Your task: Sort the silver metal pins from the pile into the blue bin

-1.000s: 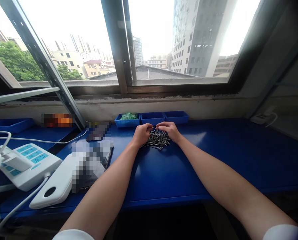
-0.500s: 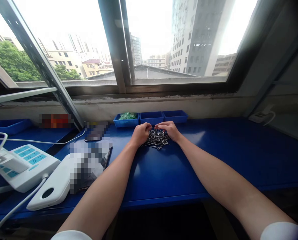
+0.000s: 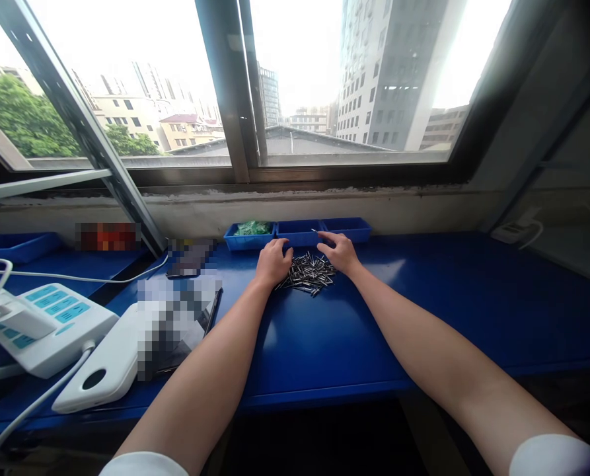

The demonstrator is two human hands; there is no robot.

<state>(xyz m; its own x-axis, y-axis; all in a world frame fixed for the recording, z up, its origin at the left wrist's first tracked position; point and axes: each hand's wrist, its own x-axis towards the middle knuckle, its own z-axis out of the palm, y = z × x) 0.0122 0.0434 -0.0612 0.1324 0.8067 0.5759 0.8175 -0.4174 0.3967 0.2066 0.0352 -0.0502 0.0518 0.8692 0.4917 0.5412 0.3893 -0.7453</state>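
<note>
A heap of small, thin metal pins (image 3: 310,272) lies on the blue tabletop between my hands. My left hand (image 3: 273,262) rests at the heap's left side, thumb apart from the bent fingers, with nothing visible in it. Over the heap's right edge is my right hand (image 3: 340,253), index finger stretched toward the middle blue bin (image 3: 299,233) and thumb spread away. Just off that fingertip, a small shiny metal piece (image 3: 314,230) shows in front of the bin; whether it still touches the finger I cannot tell.
A blue bin with green plastic bags (image 3: 252,229) stands left of the middle one, and another blue bin (image 3: 347,230) to its right. At left are a white power strip (image 3: 59,324), cables and a white oblong device (image 3: 99,370). A window rises behind the table.
My hands have moved apart from their meeting point above the heap. The right index finger now points at the middle bin, with a small metal piece at its tip; the left fingers have loosened.
</note>
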